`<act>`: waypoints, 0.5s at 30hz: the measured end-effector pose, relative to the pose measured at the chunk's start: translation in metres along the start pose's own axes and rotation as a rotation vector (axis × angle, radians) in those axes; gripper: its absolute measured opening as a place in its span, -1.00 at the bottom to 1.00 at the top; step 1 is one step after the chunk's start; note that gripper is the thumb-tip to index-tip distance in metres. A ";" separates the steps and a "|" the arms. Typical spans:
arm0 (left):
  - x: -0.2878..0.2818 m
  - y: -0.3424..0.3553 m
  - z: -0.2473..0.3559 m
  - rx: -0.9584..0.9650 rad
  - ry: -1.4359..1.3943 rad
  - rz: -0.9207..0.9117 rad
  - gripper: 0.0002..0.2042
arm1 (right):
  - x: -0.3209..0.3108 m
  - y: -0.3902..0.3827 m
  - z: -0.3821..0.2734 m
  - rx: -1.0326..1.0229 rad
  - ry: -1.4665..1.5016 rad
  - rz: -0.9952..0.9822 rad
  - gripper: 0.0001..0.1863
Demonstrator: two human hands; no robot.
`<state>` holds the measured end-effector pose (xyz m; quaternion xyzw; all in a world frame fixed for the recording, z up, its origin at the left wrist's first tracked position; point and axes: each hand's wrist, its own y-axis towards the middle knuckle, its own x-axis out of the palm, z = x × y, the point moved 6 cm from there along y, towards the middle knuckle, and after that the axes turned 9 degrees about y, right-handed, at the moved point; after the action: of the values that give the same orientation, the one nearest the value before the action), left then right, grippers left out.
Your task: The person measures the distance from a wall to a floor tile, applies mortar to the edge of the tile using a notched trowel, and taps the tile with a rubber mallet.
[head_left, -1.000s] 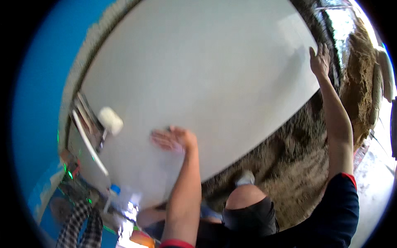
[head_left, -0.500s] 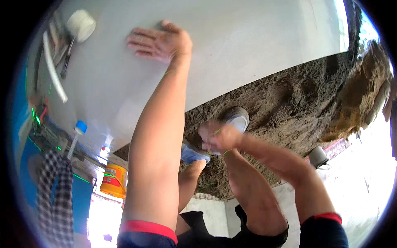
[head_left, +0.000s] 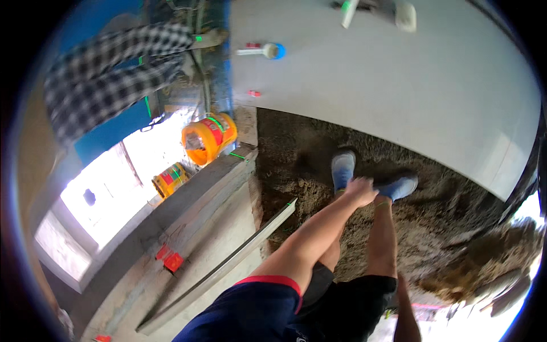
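My left hand (head_left: 362, 192) hangs over the dark, loose mortar bed (head_left: 307, 211), between my two grey-blue shoes (head_left: 343, 168). Motion blurs it and its fingers are not distinct; I see nothing held in it. Of my right arm (head_left: 405, 313) only a part shows at the lower edge, beside my leg, and the hand itself is out of sight. In front of my shoes lies a big smooth light-grey slab (head_left: 387, 85), its near edge running along the mortar.
A mallet with a blue end (head_left: 273, 51), a small red piece (head_left: 254, 93) and a white-headed mallet (head_left: 405, 16) lie on the slab. Left are a person's checkered trousers (head_left: 114, 68), orange buckets (head_left: 211, 139) and a long metal bar (head_left: 228, 262). Sacks (head_left: 501, 290) lie at right.
My view has swung left and the surroundings have turned in it. My left hand has come off the slab, down over the mortar. My right hand has dropped out of sight.
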<state>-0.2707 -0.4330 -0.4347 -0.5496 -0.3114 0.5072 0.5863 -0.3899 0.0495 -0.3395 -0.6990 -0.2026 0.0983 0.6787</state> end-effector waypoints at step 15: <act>-0.190 -0.616 -0.085 -0.098 -0.820 1.417 -0.42 | -0.108 -0.282 -0.089 0.092 0.251 -0.023 -0.39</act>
<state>-0.0920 -0.5666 0.1757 -0.4119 -0.1016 0.9037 -0.0581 -0.4922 -0.0769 -0.0705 -0.6717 -0.1195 0.0113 0.7310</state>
